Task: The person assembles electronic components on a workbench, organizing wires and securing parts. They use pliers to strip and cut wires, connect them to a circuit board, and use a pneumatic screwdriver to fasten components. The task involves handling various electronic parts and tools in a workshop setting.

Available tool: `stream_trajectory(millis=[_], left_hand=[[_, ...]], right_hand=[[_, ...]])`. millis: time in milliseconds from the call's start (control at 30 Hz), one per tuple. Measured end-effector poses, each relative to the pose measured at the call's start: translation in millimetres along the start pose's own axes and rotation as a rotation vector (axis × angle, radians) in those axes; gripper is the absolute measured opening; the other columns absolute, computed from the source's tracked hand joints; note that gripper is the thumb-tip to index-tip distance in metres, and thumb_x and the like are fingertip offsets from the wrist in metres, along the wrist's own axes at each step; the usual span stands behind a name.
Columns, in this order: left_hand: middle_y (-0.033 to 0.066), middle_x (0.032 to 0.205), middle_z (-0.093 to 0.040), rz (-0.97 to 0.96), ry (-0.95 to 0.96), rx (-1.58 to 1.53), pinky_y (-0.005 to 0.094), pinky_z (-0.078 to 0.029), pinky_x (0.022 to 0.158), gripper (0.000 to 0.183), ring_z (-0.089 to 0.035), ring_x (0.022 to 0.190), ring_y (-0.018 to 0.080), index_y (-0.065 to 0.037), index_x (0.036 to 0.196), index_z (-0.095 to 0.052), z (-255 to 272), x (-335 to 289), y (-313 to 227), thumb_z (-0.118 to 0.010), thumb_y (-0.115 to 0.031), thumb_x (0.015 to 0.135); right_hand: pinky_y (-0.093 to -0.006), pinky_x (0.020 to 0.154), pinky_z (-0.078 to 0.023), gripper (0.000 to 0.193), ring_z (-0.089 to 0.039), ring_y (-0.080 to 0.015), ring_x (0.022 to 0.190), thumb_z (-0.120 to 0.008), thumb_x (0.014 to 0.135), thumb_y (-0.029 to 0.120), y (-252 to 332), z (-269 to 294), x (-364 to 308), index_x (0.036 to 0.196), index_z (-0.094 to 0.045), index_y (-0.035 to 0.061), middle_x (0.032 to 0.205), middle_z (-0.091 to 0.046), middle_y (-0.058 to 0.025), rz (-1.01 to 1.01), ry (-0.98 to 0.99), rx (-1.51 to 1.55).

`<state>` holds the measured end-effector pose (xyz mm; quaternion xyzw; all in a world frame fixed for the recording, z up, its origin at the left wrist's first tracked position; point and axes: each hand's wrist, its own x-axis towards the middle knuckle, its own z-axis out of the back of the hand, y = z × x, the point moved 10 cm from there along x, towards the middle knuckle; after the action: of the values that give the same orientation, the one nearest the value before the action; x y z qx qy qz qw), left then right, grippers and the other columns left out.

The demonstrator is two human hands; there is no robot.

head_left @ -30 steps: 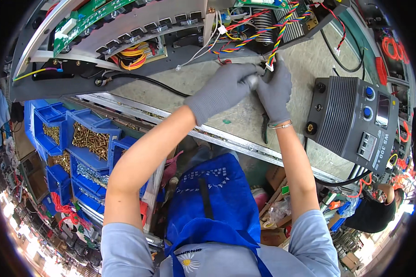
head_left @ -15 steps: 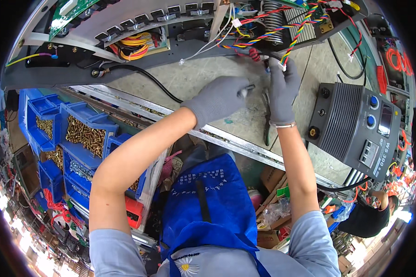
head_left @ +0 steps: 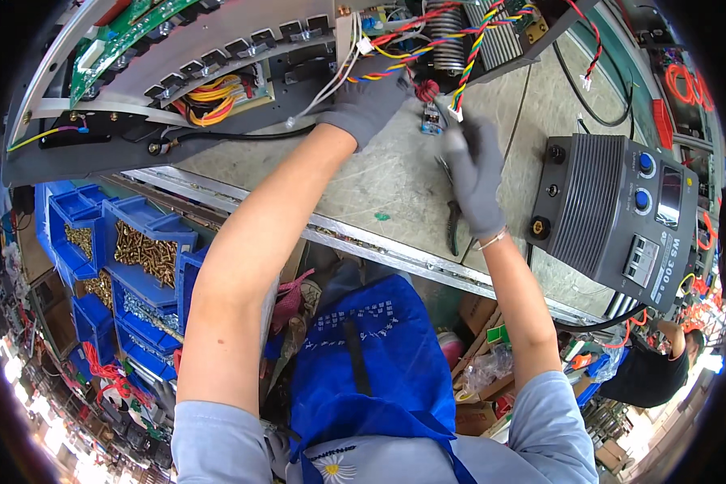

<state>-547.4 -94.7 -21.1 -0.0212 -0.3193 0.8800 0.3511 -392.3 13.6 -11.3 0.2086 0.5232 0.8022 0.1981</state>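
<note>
My left hand (head_left: 371, 105), in a grey glove, reaches under the wire bundle at the chassis edge, its fingertips hidden behind the wires. A black cable (head_left: 242, 134) runs along the chassis to my left wrist; whether the hand grips it cannot be seen. My right hand (head_left: 479, 177), gloved too, is open just below a white connector (head_left: 456, 114) on a twisted multicolour wire bundle (head_left: 469, 64), thumb and fingers apart. Beside its palm, dark-handled pliers (head_left: 453, 227) lie on the bench. A red coil (head_left: 426, 90) and a small blue part (head_left: 431, 121) sit between the hands.
The open metal chassis (head_left: 73, 165) with a green circuit board (head_left: 121, 56) spans the far side. A dark welding machine (head_left: 597, 210) stands at right. Blue bins (head_left: 149, 218) of screws are at left. A person (head_left: 645, 371) is at far right.
My left hand has moved left and away from me, in under the wires. My right hand has come down and slightly left, off the connector. The black cable now lies higher, along the chassis.
</note>
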Motion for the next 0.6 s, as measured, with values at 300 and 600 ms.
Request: stream_trajectory(millis=[300,600], left_hand=[[0.0164,0.092,-0.065,0.152,0.034,-0.076,0.0431,-0.048,0.073,0.036,-0.062,0.086,0.0338,-0.015,0.106,-0.064,-3.4,-4.6,7.8,-0.055,-0.044,0.086],[0.0144,0.077,-0.064,0.067,-0.162,-0.090,0.0429,-0.048,0.066,0.034,-0.062,0.072,0.0323,-0.009,0.082,-0.066,3.1,-3.9,7.9,-0.061,-0.042,0.078]], right_hand=[[-0.0391,0.070,-0.044,0.046,-0.057,-0.0285,0.077,-0.072,0.074,0.029,-7.9,0.9,56.0,0.101,-0.047,0.0016,0.087,-0.058,-0.0138,0.212,-0.342,-0.417],[-0.0433,0.076,-0.042,0.048,-0.053,-0.0379,0.085,-0.066,0.082,0.033,-18.5,-12.3,59.0,0.112,-0.051,-0.0014,0.096,-0.058,-0.0203,0.349,-0.203,-0.526]])
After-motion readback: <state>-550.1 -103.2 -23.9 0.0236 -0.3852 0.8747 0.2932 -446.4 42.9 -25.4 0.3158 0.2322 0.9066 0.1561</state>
